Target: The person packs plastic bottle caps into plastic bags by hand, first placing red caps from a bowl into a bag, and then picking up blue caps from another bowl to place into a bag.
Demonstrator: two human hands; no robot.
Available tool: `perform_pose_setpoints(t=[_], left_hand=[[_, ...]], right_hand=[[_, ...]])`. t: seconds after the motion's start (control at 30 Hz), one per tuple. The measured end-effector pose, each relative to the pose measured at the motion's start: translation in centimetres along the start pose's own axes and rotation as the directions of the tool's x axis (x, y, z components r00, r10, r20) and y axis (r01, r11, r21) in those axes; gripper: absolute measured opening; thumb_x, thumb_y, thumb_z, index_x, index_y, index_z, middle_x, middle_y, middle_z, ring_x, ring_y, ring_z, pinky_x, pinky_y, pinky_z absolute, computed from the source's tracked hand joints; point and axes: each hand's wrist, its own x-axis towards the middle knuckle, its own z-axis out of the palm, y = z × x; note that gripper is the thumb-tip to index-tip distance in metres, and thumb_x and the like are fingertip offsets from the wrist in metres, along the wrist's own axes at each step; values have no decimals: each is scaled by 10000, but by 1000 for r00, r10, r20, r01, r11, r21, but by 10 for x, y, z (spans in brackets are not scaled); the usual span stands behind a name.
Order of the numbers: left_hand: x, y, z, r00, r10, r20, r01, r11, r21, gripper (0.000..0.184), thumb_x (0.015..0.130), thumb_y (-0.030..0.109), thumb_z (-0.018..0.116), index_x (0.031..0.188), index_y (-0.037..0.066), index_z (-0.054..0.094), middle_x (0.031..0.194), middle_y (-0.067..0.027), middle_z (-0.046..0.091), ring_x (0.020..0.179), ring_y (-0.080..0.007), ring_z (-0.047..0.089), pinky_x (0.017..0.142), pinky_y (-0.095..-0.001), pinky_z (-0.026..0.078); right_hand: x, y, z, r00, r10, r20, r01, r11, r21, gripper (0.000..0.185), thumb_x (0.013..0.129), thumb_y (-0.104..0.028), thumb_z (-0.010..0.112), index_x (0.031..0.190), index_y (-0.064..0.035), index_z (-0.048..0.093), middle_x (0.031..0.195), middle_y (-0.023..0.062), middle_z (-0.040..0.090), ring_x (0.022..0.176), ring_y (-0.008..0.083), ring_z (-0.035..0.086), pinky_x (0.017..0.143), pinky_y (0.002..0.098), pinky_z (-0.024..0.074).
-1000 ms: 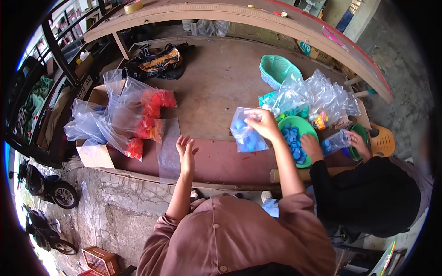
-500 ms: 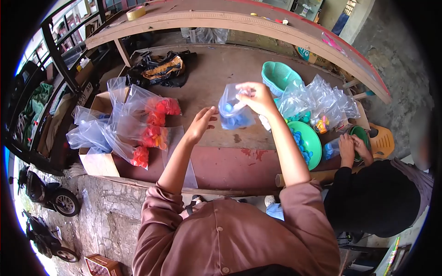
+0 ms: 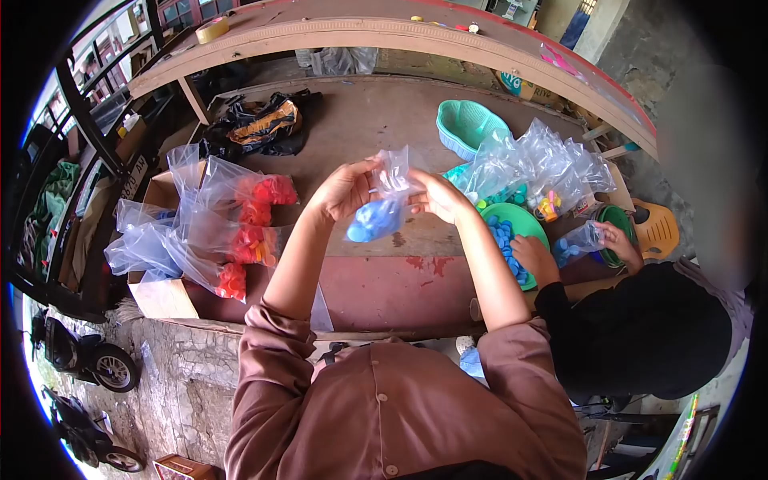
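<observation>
A clear plastic bag (image 3: pixel 394 178) hangs between my hands above the table, its lower part bulging with blue caps (image 3: pixel 374 221). My left hand (image 3: pixel 349 190) pinches the upper left side of the bag. On the other side, my right hand (image 3: pixel 437 197) has its fingers curled on the plastic near the neck. The bag tilts, with its filled end down and to the left. Fingertips of both hands are partly hidden by the crumpled plastic.
Clear bags of red caps (image 3: pixel 256 214) lie at left by a cardboard box (image 3: pixel 164 294). To the right are a green bowl (image 3: pixel 534 226) of blue caps, a teal basket (image 3: pixel 472 120) and more bags (image 3: pixel 552 164). A co-worker's hand (image 3: pixel 534 260) reaches into the bowl.
My left hand has moved right and up and taken hold of the bag. The bag has shifted slightly left. A co-worker's hand has moved left into the green bowl.
</observation>
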Motion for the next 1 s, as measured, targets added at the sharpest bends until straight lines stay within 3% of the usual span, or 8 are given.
perform_pose_setpoints(t=[0.1,0.4,0.53,0.7,0.77,0.83,0.93,1.0], left_hand=[[3,11,8,883,312,-352,-168,908,383,335,826,65,539,1132,-7,420,973,-77,545,851,-166,561,730,-319,499],[10,-12,25,933,133,-334,86,820,566,595,735,411,644,1161,55,428,988,-47,515,871,-147,502,708,-299,432],[29,-34,-10,901,165,-401,84,840,536,332,803,210,553,1086,55,477,867,-53,543,763,-149,534,668,-274,450],[45,-49,-5,929,5,-370,169,884,435,246,843,215,467,1049,82,491,905,-25,568,810,-147,554,696,-279,458],[51,-60,-21,963,-1,-269,112,912,394,411,863,345,454,1171,74,432,1084,-72,530,985,-201,522,835,-345,425],[50,-80,1,922,381,66,-376,841,389,687,831,521,441,1310,54,283,1292,-112,379,1190,-250,373,977,-411,300],[46,-101,29,980,40,193,-162,723,672,958,653,563,650,1324,18,238,1300,-131,363,1212,-260,330,1004,-404,268],[54,-118,25,988,-43,147,-64,753,654,873,682,503,662,1300,11,289,1248,-115,420,1145,-229,407,973,-378,321]], right_hand=[[7,-11,-16,962,-266,-65,233,921,-313,267,803,-223,588,983,-31,540,803,29,595,630,85,565,493,190,437],[-2,-3,-11,940,-333,68,340,928,-150,238,804,-126,582,991,11,531,837,72,584,693,134,602,575,233,510],[-6,18,-27,854,-498,-148,448,850,-275,119,799,-69,552,881,9,513,764,81,587,625,134,606,542,227,507],[-25,25,-55,973,-231,13,221,912,-346,188,778,-138,568,887,15,576,757,75,617,571,93,591,490,205,469],[-29,25,-76,968,-246,50,250,922,-297,190,798,-200,560,822,-17,607,765,52,624,589,76,567,546,203,435],[-48,15,-79,949,-308,75,308,951,5,199,814,-261,557,804,-70,612,749,30,607,660,95,555,621,228,418],[-57,15,-96,950,-291,111,249,923,294,242,866,-241,470,976,-64,593,847,15,598,734,97,536,663,237,411],[-50,18,-116,755,-441,486,141,832,536,297,872,-257,441,1072,-65,547,940,29,593,827,138,548,733,292,433]])
